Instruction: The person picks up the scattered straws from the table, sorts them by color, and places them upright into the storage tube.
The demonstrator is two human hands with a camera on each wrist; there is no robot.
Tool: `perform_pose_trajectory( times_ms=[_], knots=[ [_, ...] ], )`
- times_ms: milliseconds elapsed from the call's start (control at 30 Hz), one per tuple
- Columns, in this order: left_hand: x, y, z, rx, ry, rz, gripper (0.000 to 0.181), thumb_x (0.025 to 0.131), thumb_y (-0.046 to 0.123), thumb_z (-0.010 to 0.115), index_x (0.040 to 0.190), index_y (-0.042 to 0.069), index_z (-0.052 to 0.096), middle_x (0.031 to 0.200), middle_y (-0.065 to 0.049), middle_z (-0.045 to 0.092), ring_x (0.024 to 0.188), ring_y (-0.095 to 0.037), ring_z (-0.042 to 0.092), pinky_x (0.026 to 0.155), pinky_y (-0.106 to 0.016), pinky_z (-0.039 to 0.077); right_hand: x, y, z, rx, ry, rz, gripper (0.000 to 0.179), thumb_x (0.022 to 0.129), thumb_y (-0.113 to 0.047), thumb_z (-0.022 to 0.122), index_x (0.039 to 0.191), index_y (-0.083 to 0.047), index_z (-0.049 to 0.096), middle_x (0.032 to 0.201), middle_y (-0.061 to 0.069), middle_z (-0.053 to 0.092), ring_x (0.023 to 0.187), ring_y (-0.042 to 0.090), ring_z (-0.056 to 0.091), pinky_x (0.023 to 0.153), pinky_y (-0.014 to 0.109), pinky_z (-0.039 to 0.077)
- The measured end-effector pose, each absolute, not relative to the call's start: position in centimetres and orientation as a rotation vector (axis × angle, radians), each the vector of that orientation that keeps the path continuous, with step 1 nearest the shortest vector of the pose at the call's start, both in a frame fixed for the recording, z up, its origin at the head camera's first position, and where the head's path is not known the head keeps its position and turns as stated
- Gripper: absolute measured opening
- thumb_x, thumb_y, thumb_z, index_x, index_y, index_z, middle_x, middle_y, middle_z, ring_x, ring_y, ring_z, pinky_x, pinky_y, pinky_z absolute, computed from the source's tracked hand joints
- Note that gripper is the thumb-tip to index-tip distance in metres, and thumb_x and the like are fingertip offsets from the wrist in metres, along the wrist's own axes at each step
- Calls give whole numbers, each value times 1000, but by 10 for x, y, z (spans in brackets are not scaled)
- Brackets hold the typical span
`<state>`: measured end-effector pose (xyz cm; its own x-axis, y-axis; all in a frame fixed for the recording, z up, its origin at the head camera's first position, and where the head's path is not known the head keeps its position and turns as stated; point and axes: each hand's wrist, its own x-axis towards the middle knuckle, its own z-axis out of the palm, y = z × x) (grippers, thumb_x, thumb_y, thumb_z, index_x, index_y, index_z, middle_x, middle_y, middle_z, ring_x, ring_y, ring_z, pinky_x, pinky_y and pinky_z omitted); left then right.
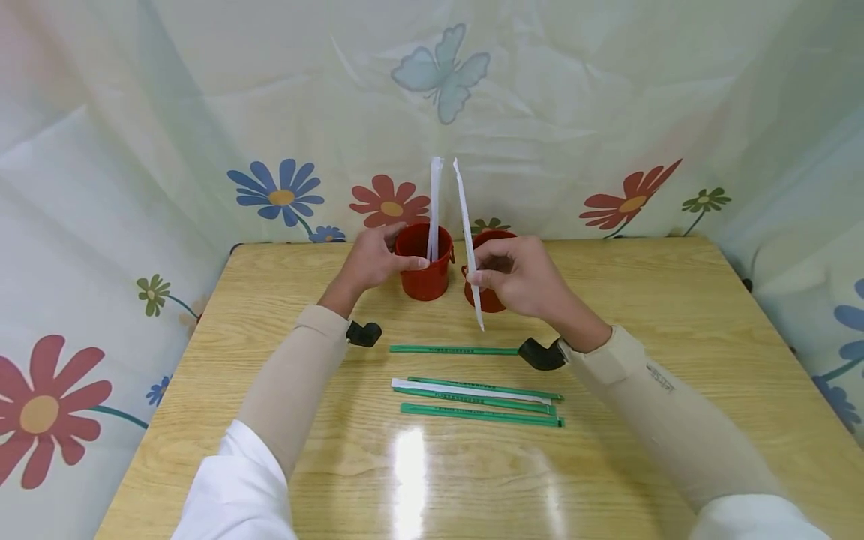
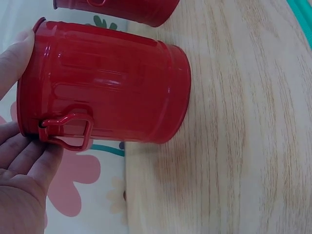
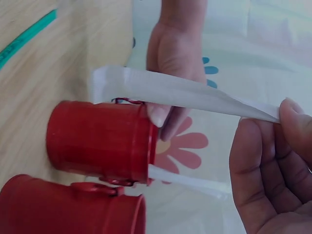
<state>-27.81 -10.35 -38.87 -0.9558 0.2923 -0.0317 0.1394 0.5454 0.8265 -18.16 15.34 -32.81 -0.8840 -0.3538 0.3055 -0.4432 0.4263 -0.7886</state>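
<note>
My left hand [image 1: 370,261] holds the rim of the left red bucket [image 1: 424,286], thumb on the near side. White paper-wrapped straws [image 1: 434,202] stand in that bucket, their lower ends hidden inside. In the left wrist view, a side handle shows on the bucket [image 2: 112,83]. Between thumb and fingers, my right hand [image 1: 529,276] pinches a white paper-wrapped straw [image 1: 464,210], held nearly upright between the two buckets. The right red bucket [image 1: 487,301] is partly covered by this hand. In the right wrist view, the pinched straw [image 3: 180,90] passes above the left bucket.
Several green-wrapped straws [image 1: 479,418] lie crosswise on the wooden table [image 1: 283,420], with a white one [image 1: 466,388] among them. One green straw [image 1: 452,349] lies apart, nearer the buckets. Behind the table hangs a flowered curtain [image 1: 540,97].
</note>
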Motion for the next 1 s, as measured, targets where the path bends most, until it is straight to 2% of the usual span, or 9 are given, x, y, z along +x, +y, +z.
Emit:
perform_pose_trajectory(
  times_ms=[133, 333, 500, 700, 867, 1000],
  knots=[
    [-278, -104, -390, 366, 2612, 1378, 89, 85, 37, 88, 158, 11, 45, 147, -8, 63, 132, -29, 61, 107, -46, 57, -187, 147, -323, 708, -2535, 1495, 5, 90, 8, 74, 93, 7, 77, 85, 20, 74, 71, 16, 66, 70, 15, 56],
    [-277, -103, -390, 382, 2586, 1403, 89, 85, 36, 88, 158, 9, 45, 146, -9, 64, 131, -30, 61, 107, -46, 58, -197, 140, -319, 646, -2500, 1485, 3, 90, 5, 76, 88, 6, 74, 83, 21, 72, 68, 11, 62, 67, 15, 54],
    [-277, -103, -389, 375, 2588, 1418, 87, 85, 35, 88, 157, 11, 46, 145, -8, 65, 130, -29, 62, 106, -45, 58, -209, 133, -314, 642, -2462, 1470, 4, 91, 3, 75, 88, 5, 76, 82, 22, 74, 65, 4, 63, 67, 14, 54],
    [-277, -104, -389, 380, 2586, 1413, 85, 85, 35, 88, 156, 11, 48, 142, -8, 67, 128, -28, 64, 108, -44, 57, -224, 124, -304, 635, -2434, 1441, 4, 91, 0, 76, 91, 4, 78, 84, 21, 76, 67, 12, 68, 67, 15, 55],
    [-278, -103, -388, 371, 2601, 1403, 89, 85, 36, 88, 158, 10, 44, 144, -9, 66, 131, -29, 64, 110, -45, 55, -238, 116, -298, 622, -2396, 1498, 7, 92, 2, 73, 95, 4, 79, 87, 20, 77, 68, 16, 69, 68, 18, 57],
    [-278, -103, -389, 386, 2604, 1402, 83, 86, 36, 87, 156, 12, 49, 143, -6, 67, 129, -28, 63, 109, -45, 56, -248, 109, -298, 597, -2371, 1570, 8, 92, 3, 72, 94, 5, 79, 85, 18, 77, 69, 22, 69, 67, 20, 57]
  ],
)
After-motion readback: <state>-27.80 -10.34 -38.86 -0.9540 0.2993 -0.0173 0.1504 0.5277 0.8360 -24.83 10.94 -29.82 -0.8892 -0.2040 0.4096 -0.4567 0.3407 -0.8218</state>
